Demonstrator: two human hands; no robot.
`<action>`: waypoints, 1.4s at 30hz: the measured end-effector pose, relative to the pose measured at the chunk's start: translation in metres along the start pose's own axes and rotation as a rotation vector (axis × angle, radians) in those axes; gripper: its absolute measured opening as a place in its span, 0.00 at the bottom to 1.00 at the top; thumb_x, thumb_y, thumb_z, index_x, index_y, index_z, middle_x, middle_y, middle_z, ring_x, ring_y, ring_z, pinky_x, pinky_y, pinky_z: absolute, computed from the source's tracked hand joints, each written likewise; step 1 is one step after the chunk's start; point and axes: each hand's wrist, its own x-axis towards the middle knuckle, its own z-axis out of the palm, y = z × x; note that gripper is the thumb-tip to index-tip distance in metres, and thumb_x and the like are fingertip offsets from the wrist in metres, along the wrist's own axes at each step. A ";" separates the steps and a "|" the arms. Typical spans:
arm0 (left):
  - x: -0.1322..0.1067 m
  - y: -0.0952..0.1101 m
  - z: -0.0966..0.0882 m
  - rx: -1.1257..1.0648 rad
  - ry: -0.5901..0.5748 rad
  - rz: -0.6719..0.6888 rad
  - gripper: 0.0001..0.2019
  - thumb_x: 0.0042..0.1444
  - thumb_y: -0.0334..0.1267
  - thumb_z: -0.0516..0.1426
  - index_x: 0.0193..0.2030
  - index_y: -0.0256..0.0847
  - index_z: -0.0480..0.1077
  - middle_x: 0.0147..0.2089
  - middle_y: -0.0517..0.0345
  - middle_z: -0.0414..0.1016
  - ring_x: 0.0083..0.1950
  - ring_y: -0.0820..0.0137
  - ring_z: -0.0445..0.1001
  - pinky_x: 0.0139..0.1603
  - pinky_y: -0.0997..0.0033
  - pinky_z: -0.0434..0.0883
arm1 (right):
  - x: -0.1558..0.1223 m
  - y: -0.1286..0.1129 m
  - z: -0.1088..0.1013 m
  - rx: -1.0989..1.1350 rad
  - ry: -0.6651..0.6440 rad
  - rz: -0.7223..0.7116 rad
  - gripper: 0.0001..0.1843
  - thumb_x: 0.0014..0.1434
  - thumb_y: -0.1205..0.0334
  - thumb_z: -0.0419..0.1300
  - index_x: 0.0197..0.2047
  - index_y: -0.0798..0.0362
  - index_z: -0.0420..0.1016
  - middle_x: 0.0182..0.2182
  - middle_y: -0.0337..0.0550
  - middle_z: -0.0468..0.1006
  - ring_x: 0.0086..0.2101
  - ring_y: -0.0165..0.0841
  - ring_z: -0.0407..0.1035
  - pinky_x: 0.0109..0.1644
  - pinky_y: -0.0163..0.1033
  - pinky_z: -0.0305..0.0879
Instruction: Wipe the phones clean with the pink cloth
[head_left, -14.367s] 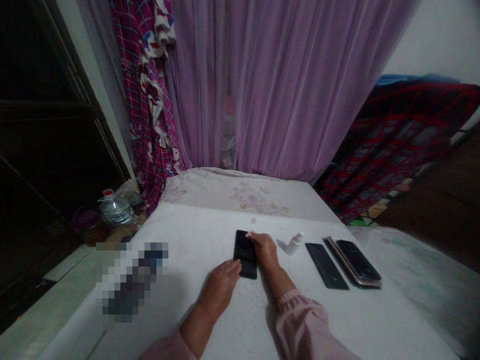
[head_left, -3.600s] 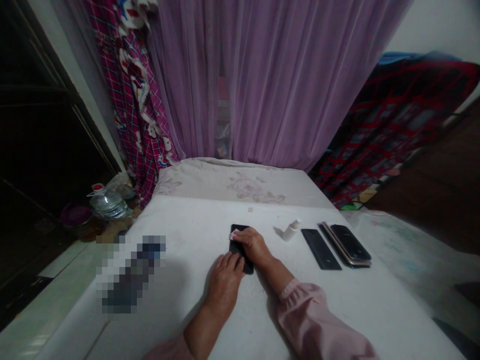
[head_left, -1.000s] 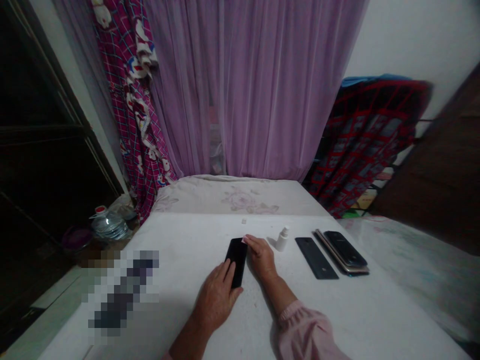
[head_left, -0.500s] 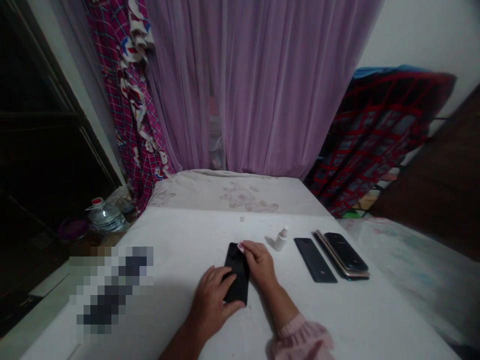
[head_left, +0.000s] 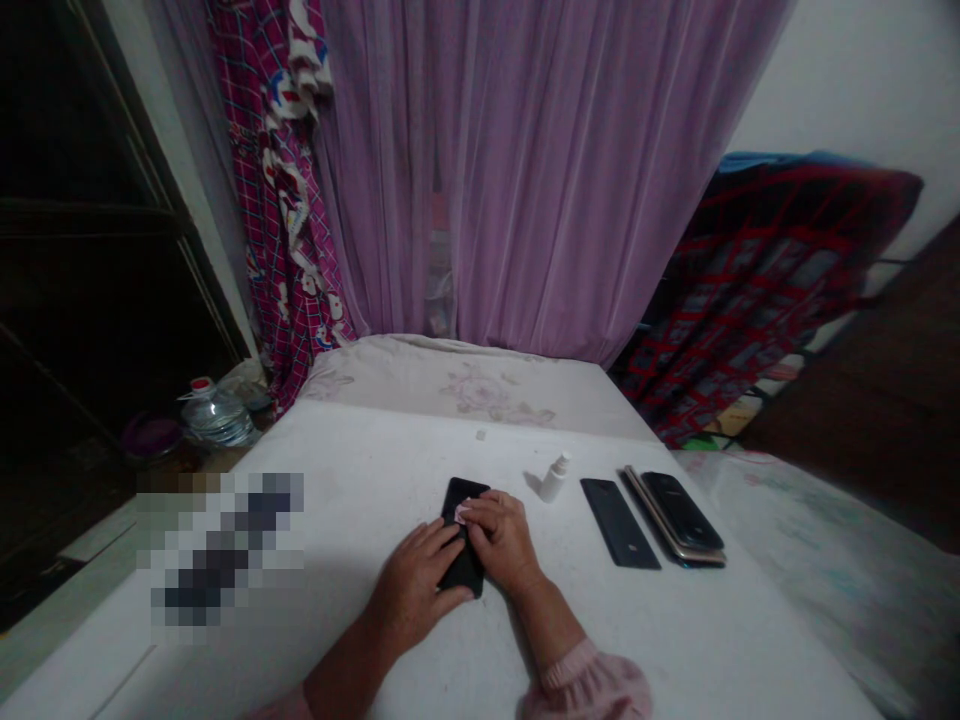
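Observation:
A black smartphone (head_left: 466, 570) lies flat on the white-covered table. My left hand (head_left: 412, 580) grips it from the left, fingers over its side and thumb along the near edge. Pinched in the fingers of my right hand (head_left: 506, 545) is a small pink-and-white cloth (head_left: 462, 511), pressed against the upper part of the phone. Both hands hide much of the phone's surface. Just right of my right hand stands a small white spray bottle (head_left: 553, 478).
Farther right lie a dark phone-like slab (head_left: 619, 525) and a stack of phones (head_left: 682, 512). A small pale square (head_left: 481, 435) sits toward the back. At left, part of the table is pixelated. A water jug (head_left: 217, 415) stands beyond the table's left edge.
My right hand has slid the cloth left and slightly nearer across the phone. My left hand stays on the phone. The whole view has shifted slightly.

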 end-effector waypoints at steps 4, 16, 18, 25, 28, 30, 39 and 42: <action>0.000 -0.002 -0.002 -0.030 -0.025 0.012 0.28 0.53 0.45 0.65 0.60 0.46 0.69 0.62 0.48 0.71 0.64 0.54 0.68 0.63 0.46 0.67 | 0.012 0.006 0.011 -0.053 0.046 0.079 0.15 0.58 0.69 0.58 0.42 0.42 0.82 0.43 0.40 0.83 0.49 0.43 0.70 0.55 0.54 0.61; 0.001 0.000 -0.006 -0.036 -0.054 -0.024 0.25 0.54 0.43 0.64 0.60 0.46 0.69 0.63 0.50 0.70 0.65 0.54 0.65 0.64 0.46 0.65 | 0.022 0.010 0.017 0.405 0.169 0.323 0.17 0.59 0.61 0.53 0.44 0.47 0.82 0.40 0.43 0.84 0.40 0.38 0.76 0.46 0.43 0.72; 0.001 0.001 -0.007 -0.036 -0.062 -0.033 0.26 0.54 0.42 0.64 0.60 0.46 0.69 0.63 0.50 0.70 0.65 0.54 0.65 0.64 0.46 0.65 | 0.022 0.009 0.017 0.364 0.130 0.323 0.16 0.58 0.62 0.54 0.42 0.47 0.83 0.39 0.43 0.83 0.39 0.37 0.76 0.46 0.42 0.72; 0.002 0.002 -0.006 -0.011 -0.110 -0.048 0.26 0.53 0.40 0.65 0.59 0.44 0.69 0.64 0.50 0.69 0.66 0.53 0.65 0.64 0.45 0.65 | 0.024 0.006 0.010 -0.164 0.080 0.195 0.14 0.60 0.64 0.56 0.42 0.45 0.83 0.38 0.46 0.80 0.38 0.39 0.71 0.42 0.42 0.66; 0.002 0.000 -0.003 -0.025 -0.081 -0.037 0.26 0.53 0.41 0.65 0.59 0.45 0.69 0.63 0.50 0.70 0.65 0.53 0.65 0.64 0.44 0.65 | 0.025 0.008 0.009 -0.218 0.070 0.123 0.13 0.62 0.63 0.57 0.45 0.46 0.82 0.40 0.46 0.80 0.41 0.40 0.69 0.46 0.44 0.63; 0.002 -0.001 -0.002 -0.027 -0.079 -0.032 0.26 0.53 0.40 0.65 0.60 0.44 0.68 0.63 0.49 0.70 0.65 0.53 0.65 0.64 0.43 0.65 | 0.025 0.008 0.010 -0.229 0.050 0.131 0.12 0.62 0.64 0.59 0.45 0.46 0.82 0.40 0.45 0.81 0.41 0.39 0.69 0.46 0.43 0.62; 0.005 0.003 -0.007 -0.035 -0.108 -0.038 0.28 0.54 0.40 0.65 0.62 0.45 0.66 0.64 0.48 0.69 0.66 0.53 0.65 0.65 0.44 0.63 | 0.019 0.002 0.002 0.017 -0.097 0.103 0.15 0.52 0.72 0.60 0.34 0.43 0.84 0.31 0.38 0.82 0.36 0.34 0.72 0.45 0.40 0.64; 0.005 0.004 -0.008 -0.032 -0.108 -0.036 0.29 0.54 0.40 0.65 0.63 0.46 0.65 0.64 0.48 0.68 0.66 0.53 0.65 0.65 0.45 0.63 | 0.020 0.006 0.005 0.010 -0.077 0.117 0.14 0.53 0.70 0.60 0.35 0.42 0.84 0.33 0.38 0.82 0.38 0.35 0.73 0.48 0.42 0.65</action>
